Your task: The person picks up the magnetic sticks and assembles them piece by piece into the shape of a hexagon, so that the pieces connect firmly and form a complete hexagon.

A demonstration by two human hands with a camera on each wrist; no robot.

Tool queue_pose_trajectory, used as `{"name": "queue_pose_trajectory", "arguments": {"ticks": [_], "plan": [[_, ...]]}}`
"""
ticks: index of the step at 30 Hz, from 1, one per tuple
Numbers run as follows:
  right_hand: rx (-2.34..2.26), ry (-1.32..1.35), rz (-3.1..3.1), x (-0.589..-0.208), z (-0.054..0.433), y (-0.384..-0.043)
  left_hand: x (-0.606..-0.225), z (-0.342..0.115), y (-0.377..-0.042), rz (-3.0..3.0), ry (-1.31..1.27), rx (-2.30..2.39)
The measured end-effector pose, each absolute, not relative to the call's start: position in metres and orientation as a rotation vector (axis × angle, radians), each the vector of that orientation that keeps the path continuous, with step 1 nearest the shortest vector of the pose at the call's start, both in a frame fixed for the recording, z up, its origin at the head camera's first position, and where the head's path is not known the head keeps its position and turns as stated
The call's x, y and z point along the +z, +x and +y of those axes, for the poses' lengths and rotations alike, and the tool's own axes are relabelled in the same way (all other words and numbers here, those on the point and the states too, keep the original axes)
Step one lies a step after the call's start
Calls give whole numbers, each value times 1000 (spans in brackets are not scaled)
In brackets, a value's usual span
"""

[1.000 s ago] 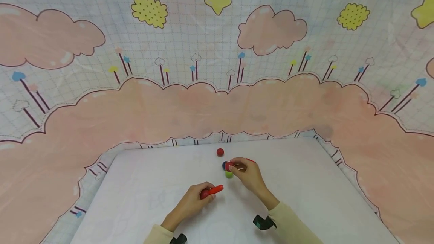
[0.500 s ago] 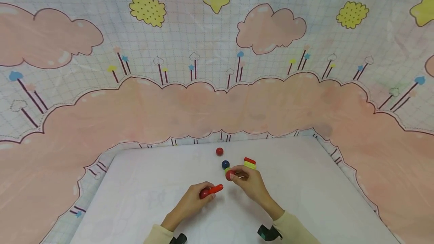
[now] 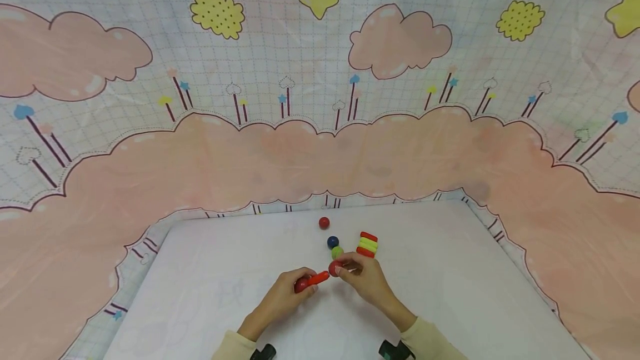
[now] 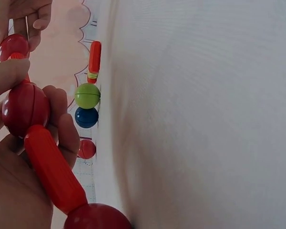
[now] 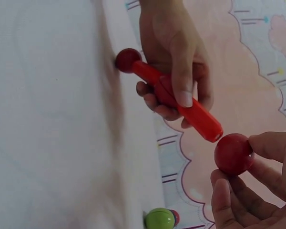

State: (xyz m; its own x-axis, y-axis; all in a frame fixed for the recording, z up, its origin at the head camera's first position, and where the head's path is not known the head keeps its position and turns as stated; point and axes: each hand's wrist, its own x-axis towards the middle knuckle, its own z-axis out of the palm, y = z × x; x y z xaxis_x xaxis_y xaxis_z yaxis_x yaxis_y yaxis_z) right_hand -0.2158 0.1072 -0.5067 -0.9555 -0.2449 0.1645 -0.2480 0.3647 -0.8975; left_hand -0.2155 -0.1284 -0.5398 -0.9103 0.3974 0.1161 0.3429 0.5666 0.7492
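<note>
My left hand grips a joined piece of red balls and red sticks around its middle ball. One stick points toward the right hand; the other stick ends in another red ball. Between thumb and fingers, my right hand pinches a loose red ball, right at the free tip of the upper stick. Just beyond lie a green ball and a blue ball on the white table.
Farther back sits one more red ball. Red and yellow sticks lie side by side behind the right hand. A printed cloth with clouds and stars hangs behind the table.
My right hand has brought its red ball nearer, from beside the blue and green balls to the stick's tip. The sticks behind it came into view. My left hand has stayed put.
</note>
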Motion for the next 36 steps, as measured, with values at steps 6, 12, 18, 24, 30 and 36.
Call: {"name": "queue_pose_trajectory", "arguments": {"ticks": [6, 12, 18, 24, 30, 36], "plan": [[1735, 471, -2573, -511, 104, -215, -539, -128, -214, 2740, 652, 1267], [1774, 478, -2558, -506, 94, -207, -533, -124, -214, 2795, 688, 1174], [1786, 498, -2586, -521, 87, -210, -529, -117, -213, 2854, 731, 1105], [1769, 521, -2581, -521, 94, -210, -531, -118, -213, 2847, 720, 1100], [1678, 449, -2580, -515, 109, -213, -530, -119, -213, 2862, 703, 1090], [1570, 353, -2592, -516, 123, -219, -531, -119, -214, 2841, 672, 1092]]}}
